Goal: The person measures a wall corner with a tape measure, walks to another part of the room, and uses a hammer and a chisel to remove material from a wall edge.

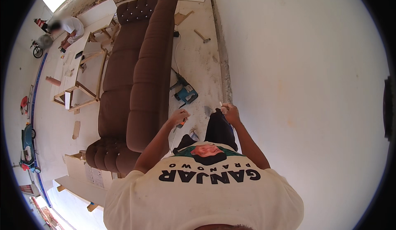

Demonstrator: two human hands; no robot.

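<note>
My left hand (179, 116) is closed, fingers curled together, beside the back of the brown sofa (140, 77). An orange-and-black thing (180, 124) shows just below it; I cannot tell whether the hand holds it. My right hand (231, 113) is closed near the white wall, with a short thin white stick (221, 104) poking up from the fingers. On the floor ahead of my hands lies a blue-and-black power drill (186, 93), its cord running up along the sofa. Farther ahead rests a hammer (202, 36).
A bare white wall (305, 73) rises close on my right. Left of the sofa stands a wood-framed table (68, 71), where another person (73, 27) bends over. A wooden frame piece (82, 184) lies at lower left. A teal scooter (28, 149) is farther off.
</note>
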